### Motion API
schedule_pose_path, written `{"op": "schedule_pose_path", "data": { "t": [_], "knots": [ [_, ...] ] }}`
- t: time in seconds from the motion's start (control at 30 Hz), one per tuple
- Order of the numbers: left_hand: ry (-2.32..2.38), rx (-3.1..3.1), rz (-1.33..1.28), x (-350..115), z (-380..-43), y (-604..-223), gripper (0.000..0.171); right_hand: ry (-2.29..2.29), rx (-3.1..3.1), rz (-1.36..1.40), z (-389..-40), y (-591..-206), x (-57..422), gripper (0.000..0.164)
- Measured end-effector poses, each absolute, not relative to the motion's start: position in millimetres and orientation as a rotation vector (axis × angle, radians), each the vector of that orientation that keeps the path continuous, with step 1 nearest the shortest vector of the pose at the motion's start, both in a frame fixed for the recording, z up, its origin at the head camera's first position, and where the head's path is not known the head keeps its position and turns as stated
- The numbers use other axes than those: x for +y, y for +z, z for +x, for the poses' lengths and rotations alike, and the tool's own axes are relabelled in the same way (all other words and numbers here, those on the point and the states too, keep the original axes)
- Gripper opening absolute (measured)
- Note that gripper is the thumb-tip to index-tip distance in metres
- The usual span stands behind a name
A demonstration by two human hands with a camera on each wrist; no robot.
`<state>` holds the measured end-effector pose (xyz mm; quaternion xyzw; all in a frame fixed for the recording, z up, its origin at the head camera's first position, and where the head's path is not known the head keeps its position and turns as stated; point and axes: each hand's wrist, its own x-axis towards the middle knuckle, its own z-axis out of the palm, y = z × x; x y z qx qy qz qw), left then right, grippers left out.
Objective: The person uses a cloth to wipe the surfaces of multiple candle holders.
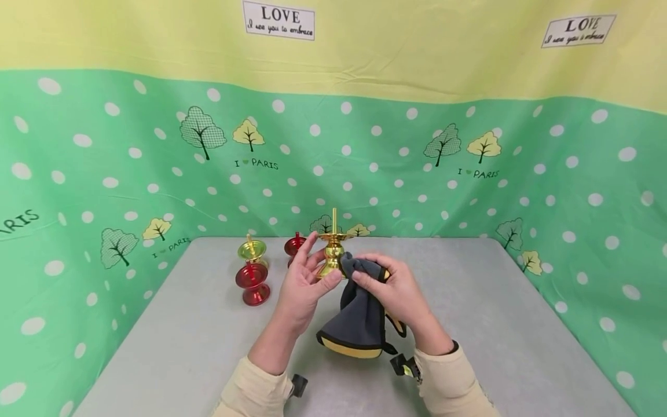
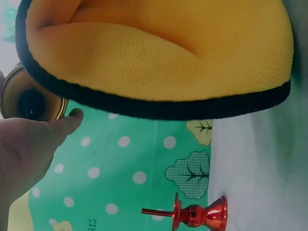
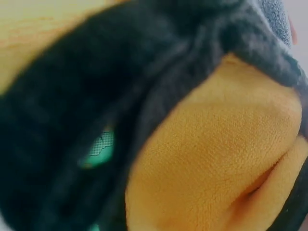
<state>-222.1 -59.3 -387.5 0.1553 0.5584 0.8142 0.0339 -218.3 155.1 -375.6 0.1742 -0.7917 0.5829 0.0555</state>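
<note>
Above the table, my left hand [image 1: 302, 292] holds a gold candle holder [image 1: 333, 252] upright by its foot, its thin spike pointing up. In the left wrist view the hollow underside of the candle holder [image 2: 31, 105] shows beside the thumb. My right hand [image 1: 398, 289] pinches a bunched cloth [image 1: 359, 318], dark grey on one face, yellow on the other, with black edging. A fold of that cloth touches the holder's lower right side. The yellow face of the cloth [image 3: 216, 154] fills much of the right wrist view, where the fingers are mostly hidden.
Left of my hands stand a red candle holder [image 1: 254, 285] and, just behind it, a gold one [image 1: 252, 251]. Another red candle holder [image 1: 295, 245] stands farther back, partly hidden by my left hand. A green dotted curtain [image 1: 375, 150] hangs behind the grey table [image 1: 484, 324].
</note>
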Motion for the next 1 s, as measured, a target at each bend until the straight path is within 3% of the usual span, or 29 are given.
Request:
{"op": "schedule_pose_path", "data": {
  "t": [0.53,1.0],
  "knots": [
    [2.244,1.92,0.544,-65,-219,-392,0.097,1.801,-2.425,0.526,-212,-376,160,0.035],
    [2.365,1.833,0.508,-63,-221,-390,0.076,1.559,-2.476,0.607,-212,-377,155,0.029]
  ]
}}
